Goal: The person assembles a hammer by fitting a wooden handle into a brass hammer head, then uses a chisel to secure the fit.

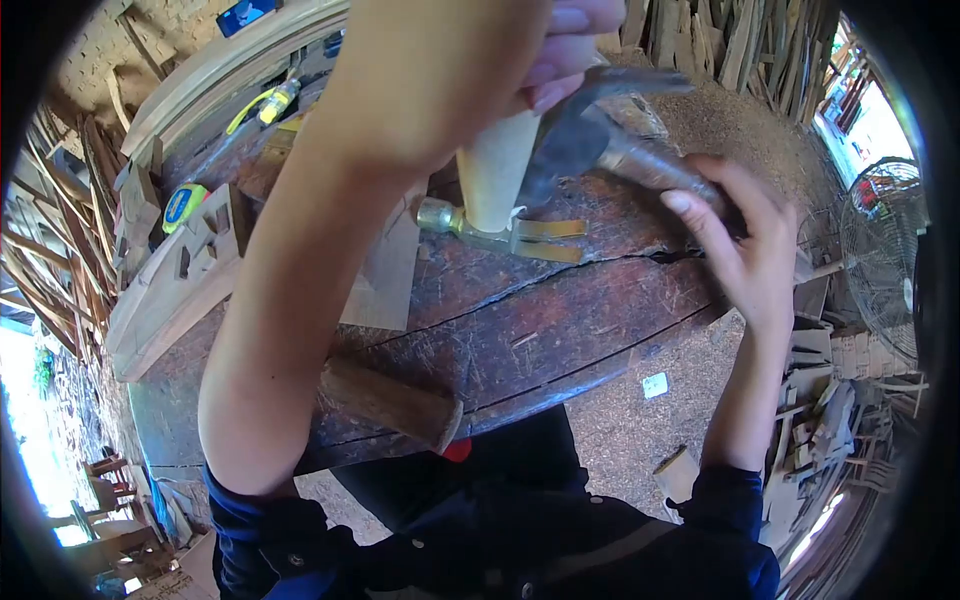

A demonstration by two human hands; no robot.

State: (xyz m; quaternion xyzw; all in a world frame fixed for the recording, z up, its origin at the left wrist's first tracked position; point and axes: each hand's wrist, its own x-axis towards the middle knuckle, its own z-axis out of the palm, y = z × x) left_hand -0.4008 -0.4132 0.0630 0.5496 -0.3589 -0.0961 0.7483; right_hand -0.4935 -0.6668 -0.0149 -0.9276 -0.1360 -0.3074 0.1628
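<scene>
My left hand [572, 52] is raised at the top of the view, its fingers wrapped round the pale wooden handle of a claw hammer [497, 170]. The hammer stands upright, head down at the bench top, its yellowish claw pointing right. My right hand [745, 225] grips the handle of a dark metal-headed tool [585, 140] from the right. That tool's blurred head lies right behind the hammer handle, with a long arm reaching up and right. Part of the handle is hidden under my right fingers.
The worn wooden bench [560, 310] has a long crack. A round wooden piece [390, 400] lies near its front edge. At left are a tape measure [184, 207], a mortised wooden piece [190, 270] and a yellow-handled tool [275, 103]. A fan [885, 260] stands at right.
</scene>
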